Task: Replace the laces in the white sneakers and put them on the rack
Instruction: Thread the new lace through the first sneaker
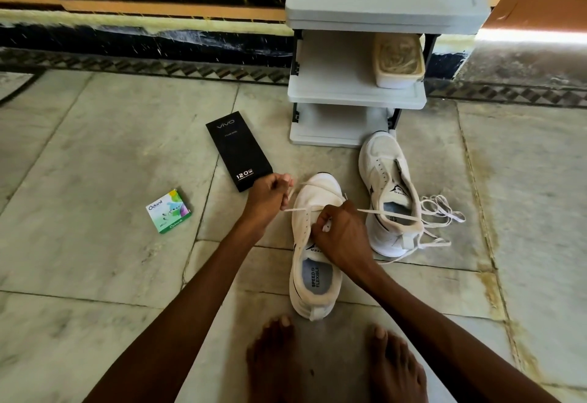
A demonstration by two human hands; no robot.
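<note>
Sneaker in work [306, 244] lying in front of rack [355, 94], toe pointing at rack, heel toward bare feet [273, 358]. Right hand [340, 232] resting over eyelets, pinching lace [297, 209]; left hand [268, 194] beside toe, pinching lace end, drawing it taut. Right hand nearer, likely threading next eyelet. Second sneaker [384, 180] lying unlaced, toe at rack base. Surface: marble floor [95, 148]; striped wall behind rack.

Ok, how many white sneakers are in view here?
2. The near sneaker sits mid-floor, being laced; the far sneaker sits right of it, toe at the rack, whose shelves hold none.
</note>
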